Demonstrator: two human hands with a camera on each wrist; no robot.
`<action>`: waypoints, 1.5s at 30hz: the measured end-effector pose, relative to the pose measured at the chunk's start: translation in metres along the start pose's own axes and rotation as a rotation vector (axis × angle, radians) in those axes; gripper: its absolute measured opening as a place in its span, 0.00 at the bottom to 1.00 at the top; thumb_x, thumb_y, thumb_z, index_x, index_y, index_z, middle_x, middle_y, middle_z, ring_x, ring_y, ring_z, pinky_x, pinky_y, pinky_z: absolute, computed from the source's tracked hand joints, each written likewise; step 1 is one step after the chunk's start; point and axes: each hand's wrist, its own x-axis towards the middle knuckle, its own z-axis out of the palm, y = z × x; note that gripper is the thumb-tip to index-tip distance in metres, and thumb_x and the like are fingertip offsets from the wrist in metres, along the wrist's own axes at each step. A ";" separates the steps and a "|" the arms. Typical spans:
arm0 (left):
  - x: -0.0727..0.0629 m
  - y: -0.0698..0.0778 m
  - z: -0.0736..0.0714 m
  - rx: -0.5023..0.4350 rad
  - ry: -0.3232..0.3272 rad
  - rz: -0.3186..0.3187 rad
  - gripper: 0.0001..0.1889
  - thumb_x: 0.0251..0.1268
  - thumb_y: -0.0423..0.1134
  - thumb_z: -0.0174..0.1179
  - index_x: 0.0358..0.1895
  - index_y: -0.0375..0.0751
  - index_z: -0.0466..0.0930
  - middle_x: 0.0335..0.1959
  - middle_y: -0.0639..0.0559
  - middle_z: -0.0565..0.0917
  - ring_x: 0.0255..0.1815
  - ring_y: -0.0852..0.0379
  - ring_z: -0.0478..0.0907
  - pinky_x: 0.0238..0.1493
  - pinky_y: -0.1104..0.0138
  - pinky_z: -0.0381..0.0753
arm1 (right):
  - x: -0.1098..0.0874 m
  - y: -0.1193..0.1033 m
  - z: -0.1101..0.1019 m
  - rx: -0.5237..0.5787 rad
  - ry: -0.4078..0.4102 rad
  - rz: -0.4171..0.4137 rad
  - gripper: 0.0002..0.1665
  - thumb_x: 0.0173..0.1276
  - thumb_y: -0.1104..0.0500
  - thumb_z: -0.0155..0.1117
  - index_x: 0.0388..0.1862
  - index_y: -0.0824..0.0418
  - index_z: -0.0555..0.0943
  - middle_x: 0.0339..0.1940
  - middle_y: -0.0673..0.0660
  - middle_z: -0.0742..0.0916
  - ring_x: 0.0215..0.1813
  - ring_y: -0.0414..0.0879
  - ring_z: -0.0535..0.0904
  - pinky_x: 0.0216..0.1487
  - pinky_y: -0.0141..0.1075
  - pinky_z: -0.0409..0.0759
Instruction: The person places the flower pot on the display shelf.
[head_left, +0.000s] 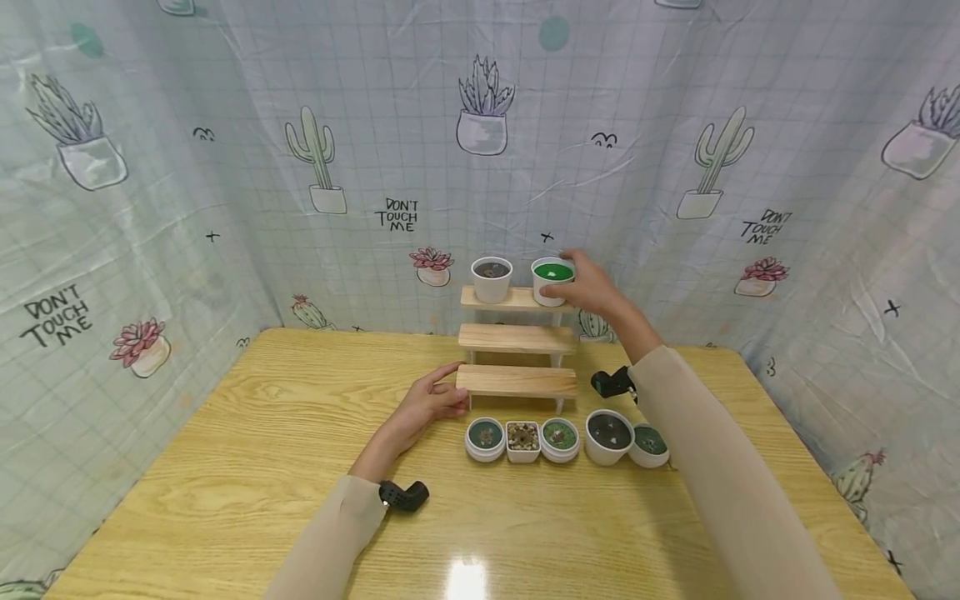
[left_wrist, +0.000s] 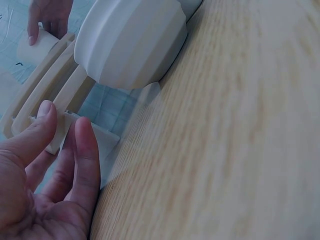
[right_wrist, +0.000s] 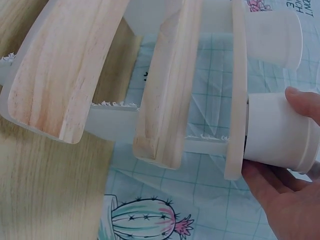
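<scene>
A three-step wooden stand [head_left: 517, 337] with pale supports is on the table. On its top step, my right hand [head_left: 600, 292] grips a white pot with a green top [head_left: 553, 286], thumb and fingers on opposite sides. In the right wrist view this white pot [right_wrist: 275, 129] meets the top board at its base. A second white pot with a dark top [head_left: 491, 282] stands at the left of that step. My left hand [head_left: 420, 408] holds the left end of the lowest step; in the left wrist view, thumb and fingers [left_wrist: 88, 150] are around its end and support.
In front of the stand, a row holds a round pot [head_left: 485, 442], a square pebble-filled pot [head_left: 522, 442] and another round pot [head_left: 559, 442]. To their right are a larger dark-topped pot [head_left: 608, 437] and a small pot [head_left: 649, 446]. A patterned curtain [head_left: 420, 167] hangs behind.
</scene>
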 end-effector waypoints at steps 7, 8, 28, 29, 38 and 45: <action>0.000 0.001 0.000 0.008 0.000 0.001 0.39 0.73 0.34 0.65 0.82 0.46 0.57 0.43 0.45 0.89 0.43 0.57 0.87 0.49 0.66 0.89 | 0.000 0.000 -0.001 0.000 -0.010 0.006 0.54 0.70 0.45 0.69 0.84 0.62 0.51 0.70 0.70 0.75 0.64 0.62 0.75 0.65 0.55 0.78; 0.000 0.001 0.000 0.009 0.000 0.001 0.39 0.73 0.34 0.65 0.82 0.46 0.57 0.43 0.45 0.88 0.43 0.57 0.87 0.49 0.66 0.89 | 0.000 0.000 -0.001 0.004 -0.015 0.004 0.55 0.70 0.46 0.69 0.84 0.62 0.51 0.70 0.70 0.75 0.64 0.62 0.75 0.65 0.55 0.78; 0.000 0.000 0.000 -0.003 -0.012 0.002 0.39 0.73 0.33 0.64 0.82 0.44 0.56 0.40 0.49 0.89 0.41 0.58 0.86 0.47 0.67 0.89 | -0.012 0.001 -0.005 0.033 -0.092 -0.073 0.60 0.70 0.56 0.72 0.85 0.66 0.41 0.72 0.73 0.72 0.72 0.66 0.72 0.73 0.59 0.73; 0.000 0.001 0.000 -0.003 -0.011 0.001 0.39 0.73 0.33 0.64 0.82 0.44 0.56 0.39 0.50 0.89 0.41 0.58 0.86 0.47 0.67 0.89 | -0.013 0.001 -0.006 0.041 -0.094 -0.076 0.60 0.70 0.57 0.72 0.85 0.66 0.41 0.72 0.73 0.72 0.73 0.66 0.71 0.74 0.59 0.72; -0.001 0.002 0.001 0.001 0.001 -0.004 0.39 0.73 0.34 0.64 0.82 0.45 0.56 0.40 0.50 0.89 0.42 0.58 0.87 0.47 0.67 0.89 | -0.031 0.010 -0.014 0.059 -0.116 -0.111 0.60 0.71 0.56 0.72 0.84 0.66 0.40 0.75 0.76 0.68 0.77 0.71 0.65 0.74 0.64 0.71; -0.003 0.002 0.002 0.012 0.003 -0.007 0.38 0.73 0.35 0.64 0.82 0.46 0.57 0.42 0.48 0.89 0.44 0.58 0.86 0.47 0.67 0.89 | -0.061 0.015 -0.024 0.028 -0.127 -0.132 0.60 0.71 0.56 0.71 0.85 0.65 0.40 0.76 0.76 0.66 0.77 0.71 0.64 0.77 0.63 0.66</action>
